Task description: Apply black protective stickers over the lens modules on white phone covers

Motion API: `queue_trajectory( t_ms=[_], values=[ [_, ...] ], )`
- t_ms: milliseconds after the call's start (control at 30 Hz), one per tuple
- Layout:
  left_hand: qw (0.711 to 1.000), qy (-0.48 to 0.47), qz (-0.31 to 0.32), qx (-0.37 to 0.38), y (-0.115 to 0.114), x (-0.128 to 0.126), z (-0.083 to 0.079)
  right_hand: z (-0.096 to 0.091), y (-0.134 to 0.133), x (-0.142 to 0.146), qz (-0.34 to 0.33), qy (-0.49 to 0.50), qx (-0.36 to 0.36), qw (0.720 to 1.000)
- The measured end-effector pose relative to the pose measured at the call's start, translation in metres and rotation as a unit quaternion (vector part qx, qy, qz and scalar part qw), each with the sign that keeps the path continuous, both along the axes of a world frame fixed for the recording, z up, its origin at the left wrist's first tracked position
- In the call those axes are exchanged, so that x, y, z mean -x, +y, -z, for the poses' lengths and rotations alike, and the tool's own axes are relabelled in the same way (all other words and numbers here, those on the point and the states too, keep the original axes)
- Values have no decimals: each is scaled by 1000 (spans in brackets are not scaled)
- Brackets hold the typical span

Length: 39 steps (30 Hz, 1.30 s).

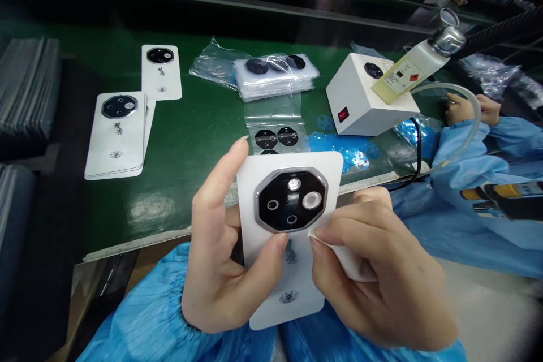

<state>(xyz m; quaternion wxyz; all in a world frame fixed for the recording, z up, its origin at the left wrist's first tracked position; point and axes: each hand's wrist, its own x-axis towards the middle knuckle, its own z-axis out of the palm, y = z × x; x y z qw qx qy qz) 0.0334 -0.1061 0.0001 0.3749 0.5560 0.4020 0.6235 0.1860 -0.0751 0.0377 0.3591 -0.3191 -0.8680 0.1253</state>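
Observation:
My left hand [231, 254] grips a white phone back cover [280, 271] by its left side, the thumb lying just below the camera plate. That black octagonal camera plate [292, 202], silver-rimmed with round lens openings, sits in the cover's upper part. In my right hand [377, 266] a white cloth [350, 257] is pinched between thumb and forefinger, with a corner of it at the lower right edge of the camera plate. Dark characters and a small emblem mark the cover's lower half. The far side of the cover is hidden.
Several similar covers [114, 141] lie at left on the green bench [190, 119]. Behind my hands are bagged black plates [275, 76] and blue film discs [339, 147]. A white box [360, 96] with a bottle [418, 62] stands right, near another person's sleeves [466, 153]. Grey stacks [27, 90] stand far left.

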Motion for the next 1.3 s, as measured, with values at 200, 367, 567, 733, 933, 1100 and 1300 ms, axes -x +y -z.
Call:
queue_trajectory(
  t_ms=[200,367,567,733,933,1100,1300],
  values=[
    [1000,-14,-1,15,-1,1,0,1,-1,4,19,17,1,1000],
    [998,-31,32,46,0,4,2,-1,-2,4,12,-7,7,1000],
    [997,-36,61,36,2,6,1,-3,-1,3,1,6,5,1000],
    [997,-37,63,36,2,5,-2,-5,-1,4,2,1,9,1000],
    [994,-91,42,43,-1,2,-1,-6,-1,4,1,6,5,1000],
    [989,-136,35,53,-2,0,-1,-4,1,3,-17,14,-4,1000],
    [989,-127,47,56,0,0,-4,-5,1,1,-22,19,-8,1000]
  ],
)
